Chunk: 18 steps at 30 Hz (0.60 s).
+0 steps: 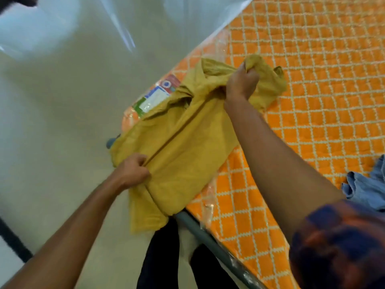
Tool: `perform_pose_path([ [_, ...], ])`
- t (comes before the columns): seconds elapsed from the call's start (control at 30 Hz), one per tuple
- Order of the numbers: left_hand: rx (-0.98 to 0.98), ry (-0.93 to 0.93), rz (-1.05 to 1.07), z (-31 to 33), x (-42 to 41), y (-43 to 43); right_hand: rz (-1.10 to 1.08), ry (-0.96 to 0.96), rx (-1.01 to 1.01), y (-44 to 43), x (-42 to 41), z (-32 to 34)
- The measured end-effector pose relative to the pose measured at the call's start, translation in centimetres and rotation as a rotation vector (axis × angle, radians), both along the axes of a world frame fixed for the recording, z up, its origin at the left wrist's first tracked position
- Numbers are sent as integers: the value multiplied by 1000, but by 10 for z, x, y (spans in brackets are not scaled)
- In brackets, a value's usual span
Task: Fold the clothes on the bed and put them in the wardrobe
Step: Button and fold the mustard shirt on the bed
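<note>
Shirt (183,147), clenched by left grip (133,170) and right grip (243,82) over the bed (312,101) edge, could be dropped to the floor (52,122) if loosened.

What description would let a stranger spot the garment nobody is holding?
Find the orange mattress with white lattice stitching. At the picture's right edge lies a crumpled denim garment. It is faded blue and untouched, unlike the mustard shirt being folded.

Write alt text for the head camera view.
A person's left hand and right hand grip a mustard-yellow cloth shirt stretched over the edge of an orange diamond-quilted bed. A crumpled blue denim garment lies nearby.
</note>
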<state>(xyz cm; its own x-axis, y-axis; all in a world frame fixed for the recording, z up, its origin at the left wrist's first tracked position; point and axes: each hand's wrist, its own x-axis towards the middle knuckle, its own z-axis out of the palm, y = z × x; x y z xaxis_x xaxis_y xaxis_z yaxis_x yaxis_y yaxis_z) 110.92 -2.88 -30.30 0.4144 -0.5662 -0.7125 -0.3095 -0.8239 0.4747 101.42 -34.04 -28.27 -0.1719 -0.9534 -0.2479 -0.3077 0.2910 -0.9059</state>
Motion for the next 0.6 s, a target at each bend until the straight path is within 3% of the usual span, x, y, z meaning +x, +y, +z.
perform_pose_path([
  [0.2,55,-167,16,-28,92,4,280,149,121,-34,115,-35],
  [0.33,151,-257,-57,-65,108,10,681,379,121,-30,139,-77],
  [0.4,107,-370,24,-70,107,15,754,425,-7,-23,133,-86],
  [0.47,12,-459,121,-72,106,21,715,458,-280,-12,117,-81],
  [0.53,-115,-477,162,-78,103,29,655,619,-542,6,90,-74],
  [0.6,-188,-499,127,-83,104,33,733,815,-637,31,66,-67],
])
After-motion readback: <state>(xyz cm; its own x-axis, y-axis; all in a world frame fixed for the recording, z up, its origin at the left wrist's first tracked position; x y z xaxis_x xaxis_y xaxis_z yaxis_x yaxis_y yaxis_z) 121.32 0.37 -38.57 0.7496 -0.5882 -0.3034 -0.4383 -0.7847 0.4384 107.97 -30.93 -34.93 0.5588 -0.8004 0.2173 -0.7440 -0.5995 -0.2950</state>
